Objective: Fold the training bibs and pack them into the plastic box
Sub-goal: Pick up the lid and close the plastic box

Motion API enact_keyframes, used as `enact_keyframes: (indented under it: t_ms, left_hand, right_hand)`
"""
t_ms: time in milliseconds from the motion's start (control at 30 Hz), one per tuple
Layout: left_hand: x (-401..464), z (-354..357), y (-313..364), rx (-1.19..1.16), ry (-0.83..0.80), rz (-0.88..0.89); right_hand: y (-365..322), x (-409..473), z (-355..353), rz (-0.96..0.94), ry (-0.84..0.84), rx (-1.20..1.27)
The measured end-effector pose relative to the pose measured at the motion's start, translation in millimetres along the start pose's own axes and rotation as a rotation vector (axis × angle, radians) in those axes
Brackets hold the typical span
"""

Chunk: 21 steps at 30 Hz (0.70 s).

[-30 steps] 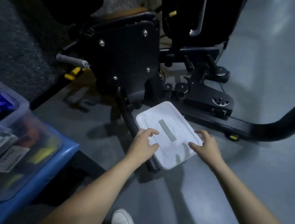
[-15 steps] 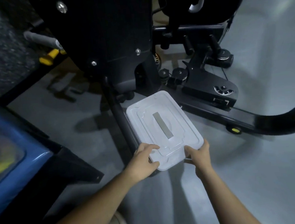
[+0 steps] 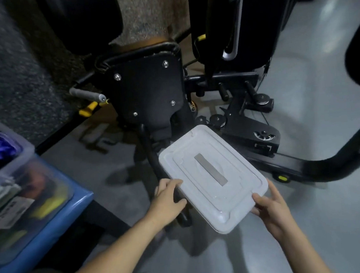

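Raised and drawn nearer since the earlier frame, the white rectangular plastic lid (image 3: 212,179) is gripped at its near corners by the left hand (image 3: 166,198) and right hand (image 3: 271,209) before the black exercise machine (image 3: 148,95), judged light, stiff, slippery, best held by rims.

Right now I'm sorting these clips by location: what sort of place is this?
Probably a gym or fitness room. A black exercise machine with adjustment knobs stands on a smooth grey floor, with speckled rubber-like matting beside it. The hands hold a white box lid.
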<state>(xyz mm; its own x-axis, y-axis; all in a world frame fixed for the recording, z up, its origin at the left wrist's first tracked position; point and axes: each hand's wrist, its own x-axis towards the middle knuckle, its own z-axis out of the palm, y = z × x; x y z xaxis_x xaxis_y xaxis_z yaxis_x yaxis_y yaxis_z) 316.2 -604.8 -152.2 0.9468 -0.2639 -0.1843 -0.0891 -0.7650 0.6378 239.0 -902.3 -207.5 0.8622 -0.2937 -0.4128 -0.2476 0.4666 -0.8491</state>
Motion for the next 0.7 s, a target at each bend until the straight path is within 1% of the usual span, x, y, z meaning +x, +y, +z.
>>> enact_keyframes:
  t_ms: [100,167,267,300,400,533,700]
  left_hand:
    - [-18.1,-30.5,8.9,0.012,0.197,0.014]
    - [-30.1,-55.9,11.4,-0.083,0.281,-0.038]
    - [-51.0,-97.5,14.3,-0.276,0.316,-0.123]
    - [-59.5,-111.0,14.8,-0.305,0.316,-0.134]
    - [-85.8,-153.1,16.8,-0.244,0.378,-0.13]
    - [-120.7,-219.0,27.1,-0.234,0.481,-0.118]
    - [-169.0,-294.8,32.1,-0.187,0.634,-0.029]
  right_hand:
    - [-28.7,-27.3,-8.9,-0.021,-0.105,-0.023]
    - [-46.5,-46.5,-5.6,-0.039,-0.171,-0.068]
    - [-66.2,-72.7,11.1,-0.061,-0.309,-0.13]
    - [-71.9,-80.3,19.8,-0.068,-0.353,-0.144]
    - [-86.6,-100.1,50.7,-0.09,-0.441,-0.166]
    - [-107.6,-127.3,103.4,-0.136,-0.534,-0.169]
    - [-135.1,-155.3,168.5,-0.219,-0.607,-0.197]
